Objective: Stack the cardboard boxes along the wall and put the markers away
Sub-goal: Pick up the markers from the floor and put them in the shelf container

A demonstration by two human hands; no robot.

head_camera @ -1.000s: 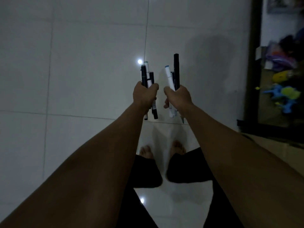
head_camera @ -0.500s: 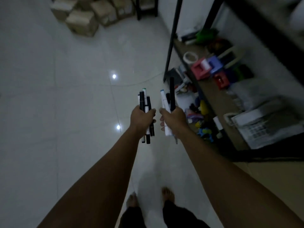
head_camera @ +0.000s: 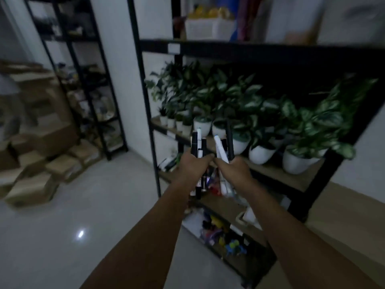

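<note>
Cardboard boxes [head_camera: 35, 163] piled far left on floor [head_camera: 93, 205], shelf rack [head_camera: 260, 51] w/ potted plants [head_camera: 260, 113] far right, both marker bundles [head_camera: 199, 147] held centre, near rack.

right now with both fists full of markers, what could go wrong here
The left hand grips a loose bundle of black and white markers; one could slip out onto the pale tiled floor. The right hand and its markers are near the white potted plants, which a careless reach might knock.
</note>
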